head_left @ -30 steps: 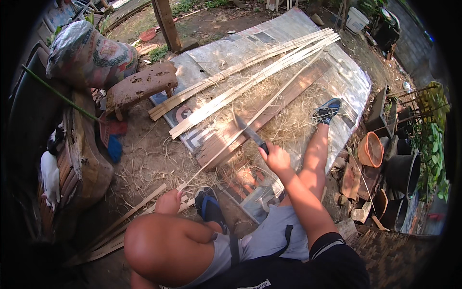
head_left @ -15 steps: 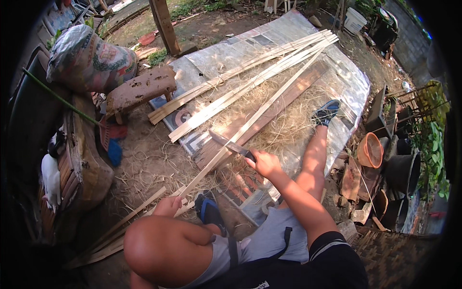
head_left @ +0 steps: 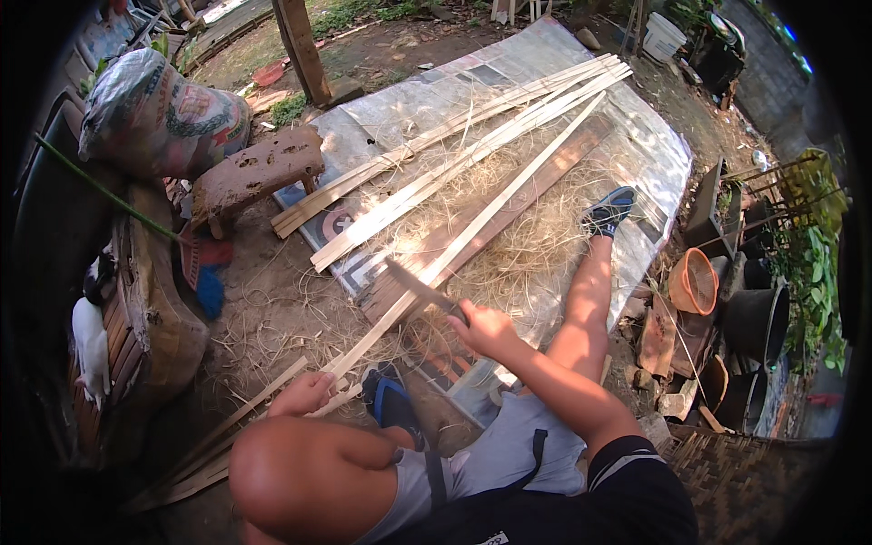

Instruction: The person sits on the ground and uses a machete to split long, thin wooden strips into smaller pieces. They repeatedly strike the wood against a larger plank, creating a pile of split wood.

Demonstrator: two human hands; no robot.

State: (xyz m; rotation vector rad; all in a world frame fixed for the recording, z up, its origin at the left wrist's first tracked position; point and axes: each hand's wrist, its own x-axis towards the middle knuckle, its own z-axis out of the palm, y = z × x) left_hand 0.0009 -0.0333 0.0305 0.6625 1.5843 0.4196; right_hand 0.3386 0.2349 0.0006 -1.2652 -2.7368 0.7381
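Note:
My right hand (head_left: 486, 329) is closed round the handle of a long-bladed knife (head_left: 420, 289). Its blade lies across a long pale wooden strip (head_left: 490, 212), which slants from my left knee up over a brown board (head_left: 568, 153). Beside my left knee, my left hand (head_left: 307, 392) grips the near end of that strip. Thin curled shavings (head_left: 536, 245) are heaped around the board. Two bundles of similar strips, a farther one (head_left: 427, 141) and a nearer one (head_left: 454, 168), rest on the sheet beyond the board.
A printed sheet (head_left: 658, 136) covers the ground ahead, with my sandalled foot (head_left: 610, 211) on it. More strips (head_left: 263, 400) lie by my left knee. At left are a low stool (head_left: 254, 173), a stuffed sack (head_left: 173, 113) and a white-and-black cat (head_left: 91, 341). An orange basket (head_left: 692, 282) stands right.
The knife and my right hand have shifted slightly toward me and left along the strip. My left hand still grips the strip's near end, and the whole view has moved a little.

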